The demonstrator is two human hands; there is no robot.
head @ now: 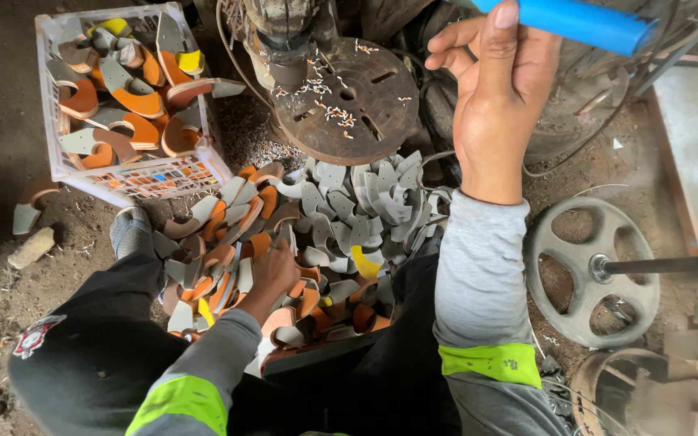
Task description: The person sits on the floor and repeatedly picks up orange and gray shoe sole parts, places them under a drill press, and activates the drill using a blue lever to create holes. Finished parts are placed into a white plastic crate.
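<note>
My right hand [494,97] is raised at the upper right and grips a blue handle [575,20] that slants across the top edge. My left hand [272,274] reaches down into a heap of curved grey and orange pieces [325,218] between my knees, with its fingers closed among them; which piece it holds is hidden. Just beyond the heap stands a round rusty drill-press table [353,101] strewn with small shavings, under a dark spindle [284,56].
A white plastic crate [135,173] with more curved pieces sits at the upper left on the dirt floor. A grey spoked handwheel [591,270] on a shaft lies at the right. A metal tray [692,121] with several pieces is at the far right.
</note>
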